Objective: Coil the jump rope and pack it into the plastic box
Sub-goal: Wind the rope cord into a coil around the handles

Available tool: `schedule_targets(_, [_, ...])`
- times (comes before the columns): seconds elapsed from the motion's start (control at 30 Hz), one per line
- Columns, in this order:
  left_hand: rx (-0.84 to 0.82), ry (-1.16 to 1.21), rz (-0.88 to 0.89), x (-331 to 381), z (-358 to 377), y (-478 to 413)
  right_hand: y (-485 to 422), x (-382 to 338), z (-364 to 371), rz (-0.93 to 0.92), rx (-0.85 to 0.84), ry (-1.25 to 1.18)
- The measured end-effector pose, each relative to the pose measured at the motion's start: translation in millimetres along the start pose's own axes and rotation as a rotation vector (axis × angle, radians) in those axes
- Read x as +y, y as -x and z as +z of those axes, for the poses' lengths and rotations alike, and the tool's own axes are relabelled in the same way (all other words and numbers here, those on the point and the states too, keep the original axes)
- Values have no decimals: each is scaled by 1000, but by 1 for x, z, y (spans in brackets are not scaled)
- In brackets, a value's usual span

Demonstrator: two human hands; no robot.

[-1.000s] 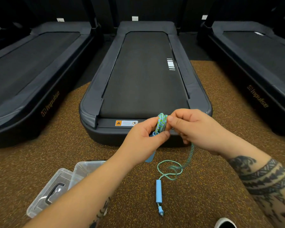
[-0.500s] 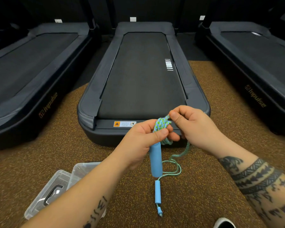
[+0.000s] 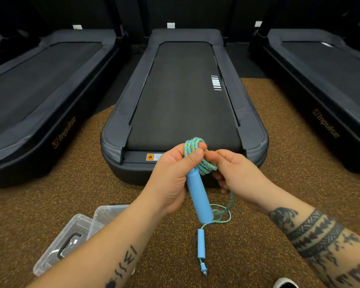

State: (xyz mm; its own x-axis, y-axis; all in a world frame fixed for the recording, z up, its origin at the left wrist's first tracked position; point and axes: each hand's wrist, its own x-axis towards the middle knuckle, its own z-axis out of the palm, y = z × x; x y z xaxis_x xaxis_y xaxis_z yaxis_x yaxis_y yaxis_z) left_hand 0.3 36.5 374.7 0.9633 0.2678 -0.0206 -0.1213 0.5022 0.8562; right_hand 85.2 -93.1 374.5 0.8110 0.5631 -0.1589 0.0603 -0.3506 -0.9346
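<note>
Left hand (image 3: pixel 170 175) clamps the jump rope (image 3: pixel 197 159) coils — right hand (image 3: pixel 235 171) pinches beside.

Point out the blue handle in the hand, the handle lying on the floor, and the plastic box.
held blue handle (image 3: pixel 199 196), head view, middle of its foam barrel.
floor handle (image 3: pixel 201 243), head view, middle of its barrel.
plastic box (image 3: pixel 107 212), head view, clear rim.
</note>
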Motion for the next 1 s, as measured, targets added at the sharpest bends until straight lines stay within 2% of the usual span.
schedule_targets(0.1, [-1, -6, 1, 1, 1, 0, 3, 4, 7, -12, 62, 43])
schedule_targets(0.17, [12, -13, 2, 2, 2, 0, 5, 3, 10, 24, 68, -63])
schedule_targets(0.23, [23, -8, 6, 4, 2, 0, 9, -1, 11, 54, 25, -181])
schedule_targets(0.47, [31, 44, -32, 6, 6, 4, 14, 0, 18, -8, -45, -198])
schedule_targets(0.7, [76, 89, -15, 3, 7, 8, 16, 1, 22, 101, -174, -325])
schedule_targets(0.9, [161, -41, 94, -1, 11, 4, 17, -1, 17, 219, -287, -288])
schedule_targets(1.0, [178, -97, 131, -2, 9, 0, 24, 0, 19, 202, -370, -129])
